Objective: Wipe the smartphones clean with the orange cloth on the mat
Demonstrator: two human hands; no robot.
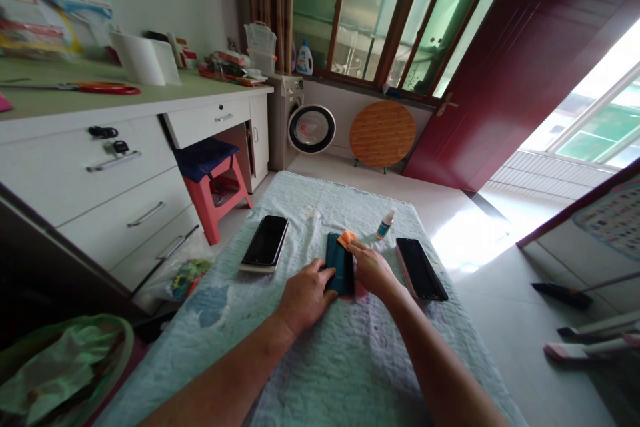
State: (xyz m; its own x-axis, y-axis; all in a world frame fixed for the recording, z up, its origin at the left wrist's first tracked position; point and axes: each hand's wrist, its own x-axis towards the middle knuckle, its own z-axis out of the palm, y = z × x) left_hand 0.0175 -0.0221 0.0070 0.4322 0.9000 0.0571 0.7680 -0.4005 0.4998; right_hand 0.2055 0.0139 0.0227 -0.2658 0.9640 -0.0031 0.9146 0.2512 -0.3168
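Observation:
A dark teal phone (340, 265) lies in the middle of a pale quilted cloth (320, 360). My left hand (304, 295) rests on the phone's near left corner, fingers pressing its edge and holding it down. My right hand (371, 268) pinches a small orange cloth (347, 237) against the phone's far end. A black phone (265, 242) lies to the left. Another black phone (421, 268) with a pinkish edge lies to the right. A small spray bottle (385, 224) stands just beyond my right hand.
A white desk with drawers (115, 180) runs along the left, with a red stool (213, 177) under it. A bin with a green bag (60, 373) sits at lower left. A round wooden tabletop (382, 134) leans under the window. Broom handles (585, 290) lie at the right.

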